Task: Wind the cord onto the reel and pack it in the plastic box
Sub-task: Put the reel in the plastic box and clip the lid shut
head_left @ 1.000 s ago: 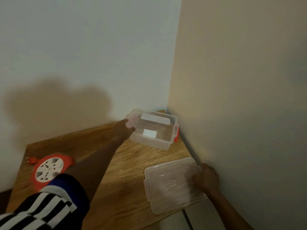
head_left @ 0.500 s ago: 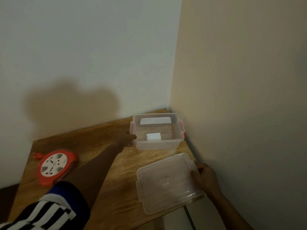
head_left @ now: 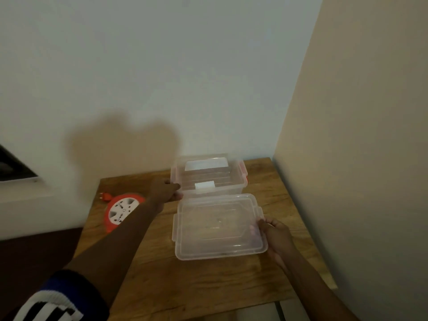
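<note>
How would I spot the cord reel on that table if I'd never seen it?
Start at the wooden table in the room's corner and look to its left edge, beside the person's outstretched left forearm. There lies the round red cord reel. Unlike the clear plastic box and clear flat lid, it is coloured, with a white socket face.

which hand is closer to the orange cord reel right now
Left. The left hand grips the clear box's left edge, just right of the reel. The right hand holds the lid's right edge, farther away.
</note>
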The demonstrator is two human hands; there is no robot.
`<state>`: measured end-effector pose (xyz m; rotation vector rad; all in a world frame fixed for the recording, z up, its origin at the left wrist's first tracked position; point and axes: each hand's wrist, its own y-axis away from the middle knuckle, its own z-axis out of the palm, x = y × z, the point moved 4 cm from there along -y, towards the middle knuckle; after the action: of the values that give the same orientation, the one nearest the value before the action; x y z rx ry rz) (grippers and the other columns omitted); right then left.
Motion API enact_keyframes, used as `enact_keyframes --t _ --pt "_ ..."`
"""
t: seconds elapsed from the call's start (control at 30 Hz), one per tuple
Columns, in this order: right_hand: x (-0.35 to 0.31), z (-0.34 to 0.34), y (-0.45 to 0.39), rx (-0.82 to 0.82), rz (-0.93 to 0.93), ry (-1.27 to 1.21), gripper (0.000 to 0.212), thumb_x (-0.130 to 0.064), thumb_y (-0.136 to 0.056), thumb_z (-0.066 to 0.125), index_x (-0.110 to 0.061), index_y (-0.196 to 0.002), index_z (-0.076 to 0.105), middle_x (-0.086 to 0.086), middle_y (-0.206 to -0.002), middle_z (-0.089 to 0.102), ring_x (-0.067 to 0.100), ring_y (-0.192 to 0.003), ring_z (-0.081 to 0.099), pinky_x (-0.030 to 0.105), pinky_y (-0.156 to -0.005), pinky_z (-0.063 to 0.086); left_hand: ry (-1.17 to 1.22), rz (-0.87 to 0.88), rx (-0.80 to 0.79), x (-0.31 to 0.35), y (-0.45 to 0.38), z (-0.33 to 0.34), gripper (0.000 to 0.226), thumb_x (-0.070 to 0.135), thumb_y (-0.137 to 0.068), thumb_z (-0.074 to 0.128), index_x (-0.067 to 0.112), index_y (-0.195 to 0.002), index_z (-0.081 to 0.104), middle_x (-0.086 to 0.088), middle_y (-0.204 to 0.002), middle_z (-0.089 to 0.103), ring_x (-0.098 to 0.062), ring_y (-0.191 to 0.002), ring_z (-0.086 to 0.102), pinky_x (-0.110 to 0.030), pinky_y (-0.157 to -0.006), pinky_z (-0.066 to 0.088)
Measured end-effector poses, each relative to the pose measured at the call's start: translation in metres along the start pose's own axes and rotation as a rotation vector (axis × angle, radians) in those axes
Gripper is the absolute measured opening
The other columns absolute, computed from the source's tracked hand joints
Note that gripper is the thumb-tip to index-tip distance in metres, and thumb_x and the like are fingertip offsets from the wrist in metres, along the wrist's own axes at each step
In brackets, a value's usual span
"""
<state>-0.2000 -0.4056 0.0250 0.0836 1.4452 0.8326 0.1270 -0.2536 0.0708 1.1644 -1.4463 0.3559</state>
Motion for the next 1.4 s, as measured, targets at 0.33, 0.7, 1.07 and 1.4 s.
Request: enact_keyframes --t 0.33,0.7,1.07,1.4 --pt "0.059 0.069 -0.005 -0.080 0.083 0.135 0.014 -0.010 -0.082 0.073 -0.005 -0.095 0.071 0.016 -0.090 0.075 0.036 -0.081 0.072 0.054 -0.070 0.059 -0.025 -0.011 0.100 -0.057 0.017 -0.092 0.019 0.007 -0.097 0.067 -0.003 -0.114 0.068 -0.007 -0.068 0.078 -0.019 -0.060 0.075 -0.038 -0.061 0.064" --pt "0.067 0.058 0.002 0.060 0.064 0.110 0.011 -0.001 -0.085 0.069 0.003 -0.094 0.065 0.021 -0.093 0.070 0.039 -0.086 0.067 0.057 -0.079 0.056 0.168 -0.137 -0.014 -0.066 0.023 -0.065 0.041 -0.003 -0.097 0.065 -0.007 -0.136 0.053 -0.026 -0.127 0.063 -0.042 -0.110 0.070 -0.044 -0.085 0.063" --pt "0.057 0.062 0.004 0.038 -0.229 0.729 0.024 -0.007 -0.079 0.062 -0.027 -0.078 0.076 -0.013 -0.075 0.073 0.009 -0.073 0.067 0.027 -0.061 0.053 0.042 -0.114 -0.037 -0.062 0.022 -0.048 0.031 -0.001 -0.101 0.057 -0.006 -0.132 0.055 -0.019 -0.104 0.068 -0.023 -0.074 0.071 -0.026 -0.054 0.061" --pt "0.052 0.043 0.005 0.079 -0.323 0.900 0.011 -0.019 -0.079 0.066 -0.022 -0.069 0.066 -0.007 -0.064 0.066 0.011 -0.062 0.062 0.030 -0.056 0.051 0.081 -0.071 0.028 -0.067 0.034 -0.050 0.019 0.018 -0.101 0.065 0.012 -0.119 0.059 -0.016 -0.102 0.075 -0.022 -0.072 0.078 -0.025 -0.055 0.061"
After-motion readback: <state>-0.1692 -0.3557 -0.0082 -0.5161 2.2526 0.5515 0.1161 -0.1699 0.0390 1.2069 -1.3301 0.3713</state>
